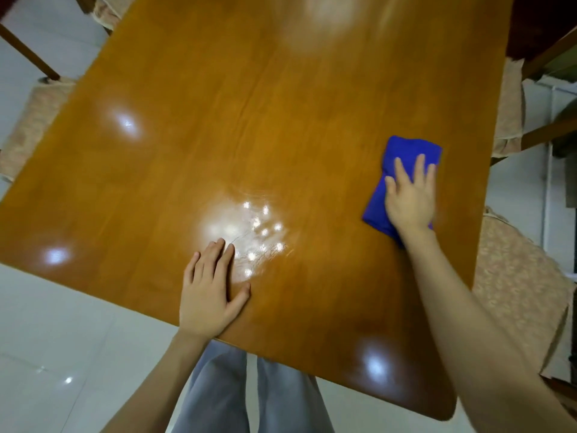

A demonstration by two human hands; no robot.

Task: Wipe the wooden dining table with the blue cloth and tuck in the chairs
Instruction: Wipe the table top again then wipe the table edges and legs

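Evidently mid-wipe, the flat right hand (409, 195) presses a folded blue cloth (409, 148) on the glossy wooden worktop (249, 120), the flat left hand (207, 295) braces, and the cushioned chairs (515, 292) look untucked.

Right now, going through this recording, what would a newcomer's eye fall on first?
The bright blue cloth stands out first, lying folded near the right edge of the glossy wooden table with the right hand pressed flat on it. Next come the white light reflections on the tabletop, the largest just beyond the left hand, which rests flat by the near edge. Cushioned chair seats show along both sides of the table.
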